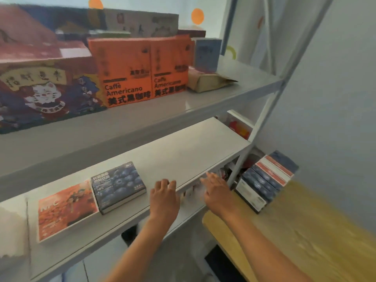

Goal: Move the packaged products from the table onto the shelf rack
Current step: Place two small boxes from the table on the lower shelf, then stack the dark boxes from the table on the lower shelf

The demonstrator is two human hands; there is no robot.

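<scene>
On the middle shelf (183,147) of the white rack lie a dark blueberry box (119,186) and an orange-red flat box (66,208) to its left. My left hand (163,197) hovers at the shelf's front edge, just right of the blueberry box, fingers bent, holding nothing. My right hand (216,192) reaches past the shelf edge with fingers spread, empty, above blurred white and red items below. A stack of blue, red and white packaged boxes (264,181) leans on the wooden table (305,231) to the right of my right hand.
The upper shelf (203,102) carries two orange Caffè Americano boxes (140,70), a large decorated box (46,84), a blue-grey box (207,53) and a brown paper bag (207,80). The rack's right post (262,119) stands by a grey wall.
</scene>
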